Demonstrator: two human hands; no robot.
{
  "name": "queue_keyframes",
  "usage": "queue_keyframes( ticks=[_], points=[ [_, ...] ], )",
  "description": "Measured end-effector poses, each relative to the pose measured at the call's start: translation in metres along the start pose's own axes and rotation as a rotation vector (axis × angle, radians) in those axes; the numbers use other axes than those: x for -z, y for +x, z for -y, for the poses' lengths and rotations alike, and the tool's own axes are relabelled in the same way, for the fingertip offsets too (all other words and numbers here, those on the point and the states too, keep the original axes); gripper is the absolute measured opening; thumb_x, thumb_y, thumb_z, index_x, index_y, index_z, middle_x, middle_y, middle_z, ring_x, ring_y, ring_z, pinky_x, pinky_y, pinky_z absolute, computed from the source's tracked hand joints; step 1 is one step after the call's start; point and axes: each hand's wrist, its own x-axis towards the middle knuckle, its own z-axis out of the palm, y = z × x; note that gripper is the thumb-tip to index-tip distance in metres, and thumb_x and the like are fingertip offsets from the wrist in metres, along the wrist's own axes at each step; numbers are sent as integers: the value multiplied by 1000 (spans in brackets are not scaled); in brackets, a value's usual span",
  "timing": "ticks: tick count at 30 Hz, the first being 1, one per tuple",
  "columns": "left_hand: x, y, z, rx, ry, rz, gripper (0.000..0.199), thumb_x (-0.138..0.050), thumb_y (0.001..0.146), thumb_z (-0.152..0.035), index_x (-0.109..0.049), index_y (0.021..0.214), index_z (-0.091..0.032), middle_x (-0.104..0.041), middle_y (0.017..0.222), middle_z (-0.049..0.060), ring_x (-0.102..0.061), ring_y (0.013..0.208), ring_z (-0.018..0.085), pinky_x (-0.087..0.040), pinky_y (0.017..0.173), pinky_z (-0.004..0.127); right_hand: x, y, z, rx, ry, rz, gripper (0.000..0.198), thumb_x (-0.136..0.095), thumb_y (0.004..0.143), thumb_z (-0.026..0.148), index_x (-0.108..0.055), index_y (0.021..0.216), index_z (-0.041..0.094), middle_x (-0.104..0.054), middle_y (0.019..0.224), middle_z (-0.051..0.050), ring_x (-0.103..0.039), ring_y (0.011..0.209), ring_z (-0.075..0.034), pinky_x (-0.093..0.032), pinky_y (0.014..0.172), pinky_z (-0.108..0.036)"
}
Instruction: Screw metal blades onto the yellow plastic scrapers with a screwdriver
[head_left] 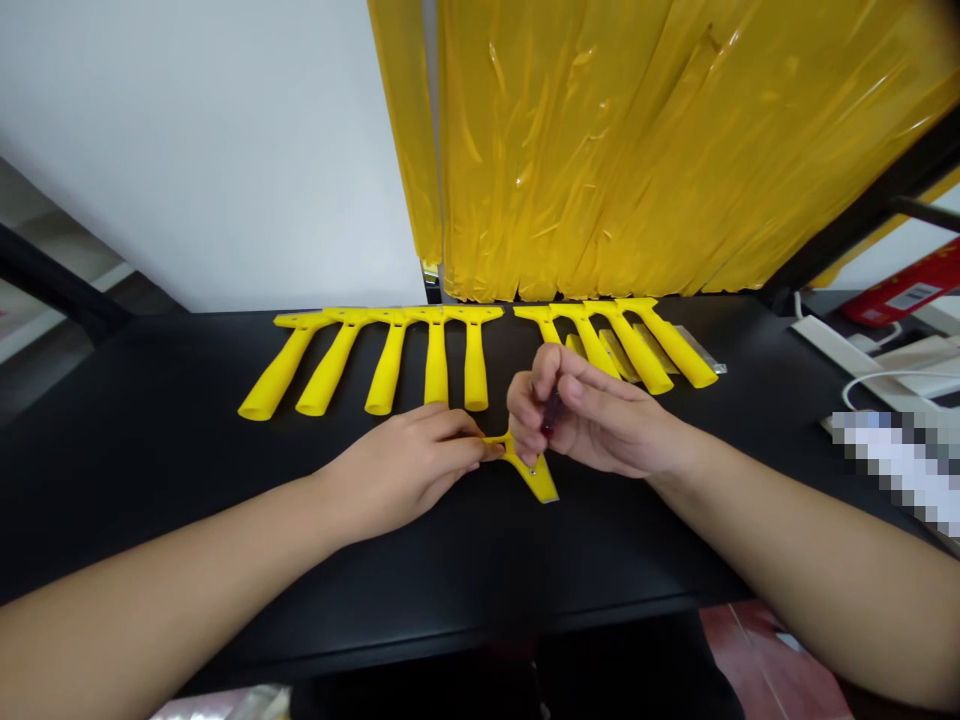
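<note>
My left hand (420,460) is closed on a yellow scraper (541,482), pinching it near the neck and holding it down on the black table (420,580). The scraper's wide head points right, and its handle is hidden under my hand. Above that head, my right hand (581,415) is closed around a small screwdriver with a dark red handle (551,412). A shiny screw or the screwdriver's tip shows on the scraper head just below my fingers; I cannot tell which. Most of the screwdriver is hidden by the fingers.
Several yellow scrapers (386,365) lie in a row at the back left, with another group of scrapers (637,345) at the back right, flat packets (660,350) beneath them. A white power strip (840,360) with cables lies at right. Yellow plastic sheeting (600,150) hangs behind.
</note>
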Motion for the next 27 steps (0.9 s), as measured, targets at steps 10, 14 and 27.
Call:
queue_keyframes(
  ticks=[10, 14, 27],
  points=[
    [1, 0, 0, -13, 18, -37, 26, -53, 109, -21, -74, 123, -25, -72, 111, 7, -70, 97, 20, -60, 83, 32, -2, -1, 5, 9, 19, -57, 32, -69, 101, 51, -52, 98, 25, -51, 74, 7, -45, 63, -12, -46, 70, -31],
    [2, 0, -1, -23, 39, -54, 27, -52, 109, -21, -75, 123, -23, -73, 110, 8, -71, 97, 19, -61, 82, 31, -2, 2, 6, 23, -6, -68, 39, -63, 104, 53, -59, 82, 20, -55, 75, 2, -54, 65, -13, -49, 69, -33],
    [7, -1, -12, 49, 280, -347, 24, -59, 106, -18, -70, 127, -19, -73, 118, 10, -72, 103, 24, -63, 87, 39, 14, -6, 46, 120, -547, -617, 23, -75, 93, 43, -64, 94, 23, -60, 71, 3, -28, 48, -9, -23, 47, -27]
  ],
)
